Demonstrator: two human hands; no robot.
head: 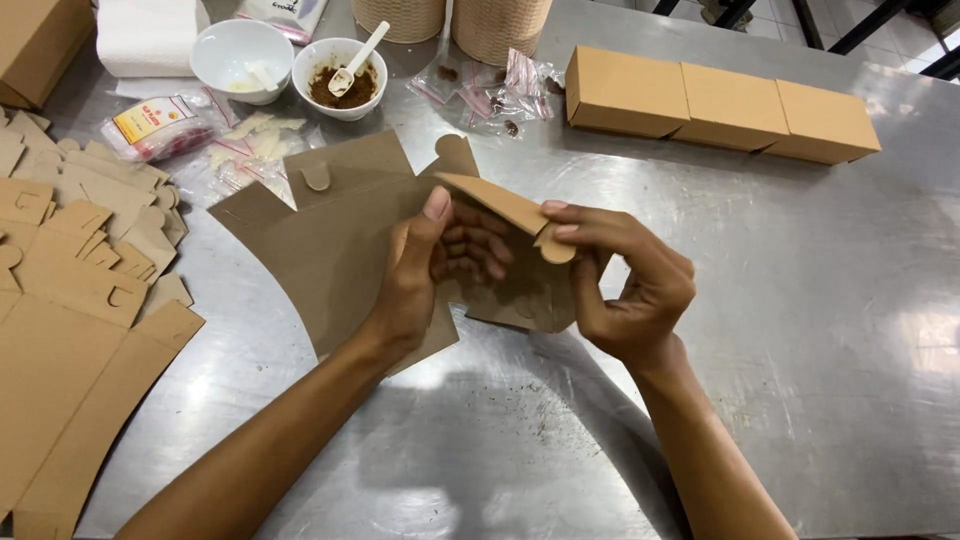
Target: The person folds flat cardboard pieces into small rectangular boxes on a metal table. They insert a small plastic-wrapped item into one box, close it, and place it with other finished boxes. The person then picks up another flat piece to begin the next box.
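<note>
— Brown card, is that what you're working?

— Yes. I hold a flat box blank (pixel 340 240) up off the steel table (pixel 800 330), in the middle of the scene. My left hand (pixel 415 275) grips its body, thumb on the near face and fingers curled behind. My right hand (pixel 625 285) pinches a folded flap (pixel 500 203) with a rounded tab (pixel 553 247) between thumb and forefinger.

— What's around you?

— A heap of unfolded blanks (pixel 80 300) lies on the left. 3 finished boxes (pixel 722 105) stand in a row at the far right. At the far left sit 2 white bowls: 1 holds a brown paste and a white spoon (pixel 340 78), the other (pixel 241 60) is nearly empty. Small clear bags (pixel 490 95) lie between the bowls and the boxes.

— What could go wrong?

— I judge the tab is the weak spot. If I pinch too hard or bend it off its crease, it could buckle or tear at its narrow neck. If my left grip slackens, the panels could spring flat and the fold would open. Any paste on my fingers would stain the card.
</note>
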